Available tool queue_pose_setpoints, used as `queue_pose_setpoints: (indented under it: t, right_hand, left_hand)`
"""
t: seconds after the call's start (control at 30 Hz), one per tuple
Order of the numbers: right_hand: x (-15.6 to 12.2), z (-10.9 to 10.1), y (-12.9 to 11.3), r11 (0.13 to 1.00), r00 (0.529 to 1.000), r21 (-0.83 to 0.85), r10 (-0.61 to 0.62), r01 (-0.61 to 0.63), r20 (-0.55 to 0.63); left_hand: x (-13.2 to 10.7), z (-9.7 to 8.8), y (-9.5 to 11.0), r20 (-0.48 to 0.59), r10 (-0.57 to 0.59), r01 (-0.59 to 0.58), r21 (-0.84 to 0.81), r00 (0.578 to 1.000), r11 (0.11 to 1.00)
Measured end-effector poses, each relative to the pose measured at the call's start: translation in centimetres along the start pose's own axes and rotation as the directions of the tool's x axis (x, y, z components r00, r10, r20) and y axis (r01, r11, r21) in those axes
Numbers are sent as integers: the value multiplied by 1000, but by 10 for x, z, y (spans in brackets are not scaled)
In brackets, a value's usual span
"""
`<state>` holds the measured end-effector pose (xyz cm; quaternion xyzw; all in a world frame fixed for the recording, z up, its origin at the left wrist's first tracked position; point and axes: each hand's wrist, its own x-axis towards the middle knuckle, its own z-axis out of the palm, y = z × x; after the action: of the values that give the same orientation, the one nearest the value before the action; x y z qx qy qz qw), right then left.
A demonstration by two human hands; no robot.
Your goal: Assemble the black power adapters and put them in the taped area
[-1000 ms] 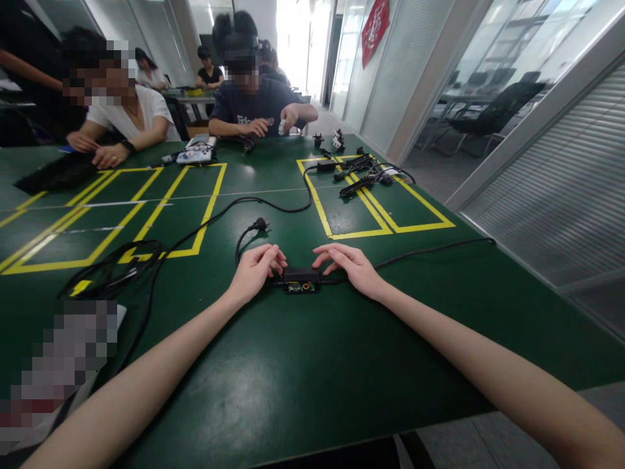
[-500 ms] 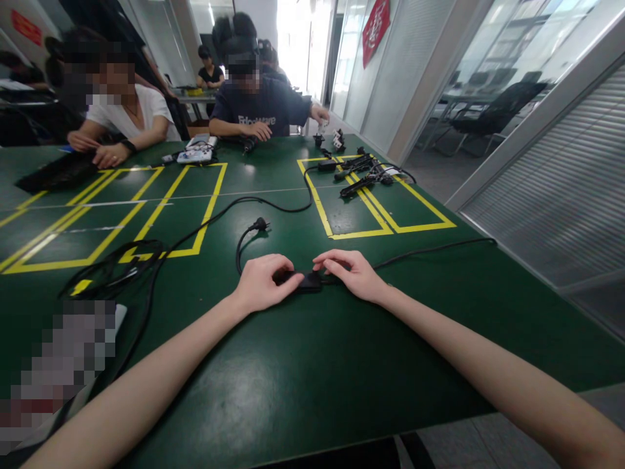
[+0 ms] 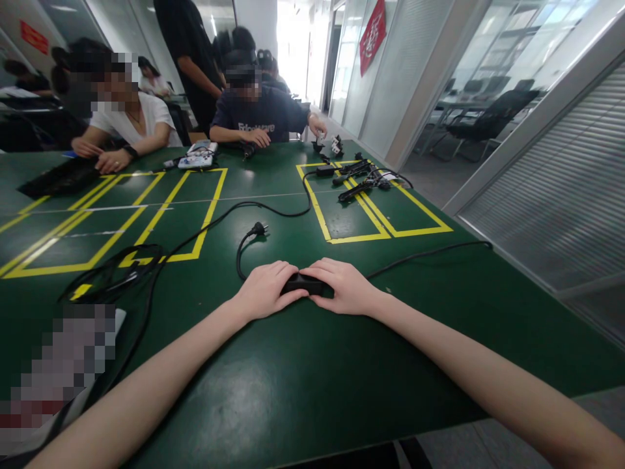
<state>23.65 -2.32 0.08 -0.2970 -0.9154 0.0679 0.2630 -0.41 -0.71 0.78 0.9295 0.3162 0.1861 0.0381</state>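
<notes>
A small black power adapter [image 3: 301, 283] lies on the green table [image 3: 303, 378] in front of me. My left hand [image 3: 266, 288] grips its left end with curled fingers. My right hand [image 3: 342, 286] closes over its right end, so most of the adapter is covered. A black cable [image 3: 430, 251] runs from under my right hand to the table's right edge. Another short cable with a plug [image 3: 257, 229] curves away behind my left hand.
Yellow tape rectangles [image 3: 361, 215] mark the table. Black adapters and cables [image 3: 359, 176] lie in the far right rectangle. A bundle of black cable [image 3: 117, 270] sits at the left. Two seated people work at the far side, one hand [image 3: 317, 124] near small plugs.
Both hands have closed in over the adapter, which turned so its open circuit side no longer shows. The person opposite reached out to the plugs. A standing person came into view at the back.
</notes>
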Motion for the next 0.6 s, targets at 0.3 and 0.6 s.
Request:
queue_pose_setpoints:
  t: [0.3, 0.6]
  right_hand:
    - [0, 1, -3, 999, 998, -25, 25, -24, 55]
    - [1, -1, -2, 999, 996, -34, -1, 3, 84]
  left_hand:
    - [1, 0, 3, 95, -54, 50, 36, 994, 998]
    - [-1, 0, 0, 72, 6, -6, -3, 997, 1000]
